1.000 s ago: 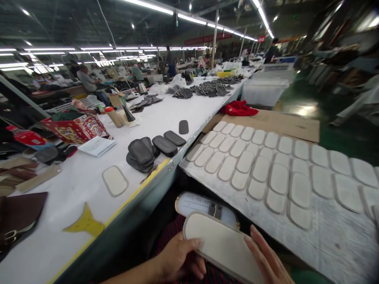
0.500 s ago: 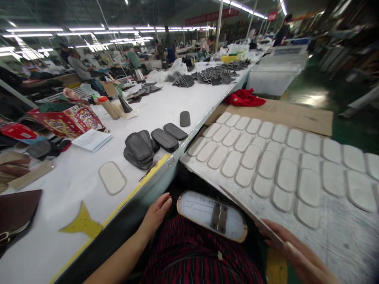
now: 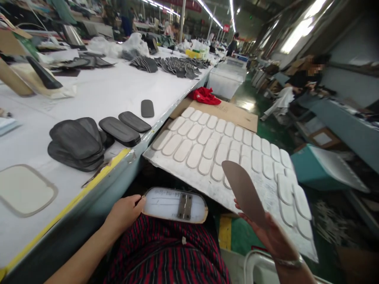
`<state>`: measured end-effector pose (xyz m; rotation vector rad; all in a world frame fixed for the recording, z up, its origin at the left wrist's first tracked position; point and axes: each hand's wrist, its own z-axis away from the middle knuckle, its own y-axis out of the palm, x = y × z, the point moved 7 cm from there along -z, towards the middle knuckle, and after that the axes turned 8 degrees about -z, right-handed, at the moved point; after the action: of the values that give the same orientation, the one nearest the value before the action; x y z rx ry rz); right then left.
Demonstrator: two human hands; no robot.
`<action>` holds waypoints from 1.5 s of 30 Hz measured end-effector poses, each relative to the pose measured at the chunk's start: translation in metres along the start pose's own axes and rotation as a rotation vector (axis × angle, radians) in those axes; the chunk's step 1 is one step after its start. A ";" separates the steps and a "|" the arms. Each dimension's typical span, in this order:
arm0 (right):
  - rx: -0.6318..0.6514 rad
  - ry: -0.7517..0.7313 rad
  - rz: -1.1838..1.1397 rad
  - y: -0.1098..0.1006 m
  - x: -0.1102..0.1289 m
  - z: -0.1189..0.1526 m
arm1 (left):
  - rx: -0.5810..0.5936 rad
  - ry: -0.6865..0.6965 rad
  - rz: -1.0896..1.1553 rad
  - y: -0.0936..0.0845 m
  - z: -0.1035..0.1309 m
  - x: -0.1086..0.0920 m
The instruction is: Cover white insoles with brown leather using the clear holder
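Note:
My left hand [image 3: 127,211] has its fingers closed at the left end of an oval template [image 3: 166,205] with a white face and a dark hinge-like plate, which lies over my lap. In my right hand [image 3: 260,230] is a brown oval piece [image 3: 244,189], tilted up above the board on the right. Rows of pale oval pieces [image 3: 194,156] cover that board [image 3: 189,176]. On the white table, dark oval pieces [image 3: 75,140] are piled, with more dark ovals [image 3: 120,130] beside them and one pale oval [image 3: 25,189] at the left.
A red cloth [image 3: 205,96] and cardboard [image 3: 237,115] lie behind the board. Yellow tape [image 3: 68,211] runs along the table edge. A white-rimmed tub [image 3: 250,262] stands at the bottom right. A person [image 3: 304,77] works at the far right.
The view has swung right. My left hand has moved to the template's end and closed there. My right hand has lifted the brown piece, which now shows its broad face.

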<state>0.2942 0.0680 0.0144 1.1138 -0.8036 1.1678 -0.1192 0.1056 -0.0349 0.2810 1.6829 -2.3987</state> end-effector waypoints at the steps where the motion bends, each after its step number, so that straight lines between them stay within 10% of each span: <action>1: 0.022 -0.008 0.012 0.004 -0.002 -0.001 | 0.008 0.017 -0.050 -0.001 -0.002 -0.003; 18: 0.452 0.144 0.045 0.096 -0.036 -0.035 | 0.191 0.083 0.258 0.000 -0.032 -0.009; 24: 0.408 0.133 0.313 0.073 -0.037 -0.046 | 0.424 -0.027 0.778 0.021 -0.016 0.001; 31: 0.344 0.086 0.458 0.061 -0.037 -0.039 | 0.271 -0.153 0.945 0.024 -0.012 0.000; 40: 0.477 -0.297 1.041 0.128 -0.031 -0.037 | -0.172 -0.296 0.955 0.021 0.012 0.002; 45: 0.411 -0.418 1.202 0.148 -0.034 -0.043 | -0.158 -0.187 1.227 0.025 0.028 -0.026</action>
<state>0.1396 0.1011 0.0068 1.2285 -1.7358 2.1921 -0.0883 0.0727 -0.0411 0.7541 1.0601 -1.3125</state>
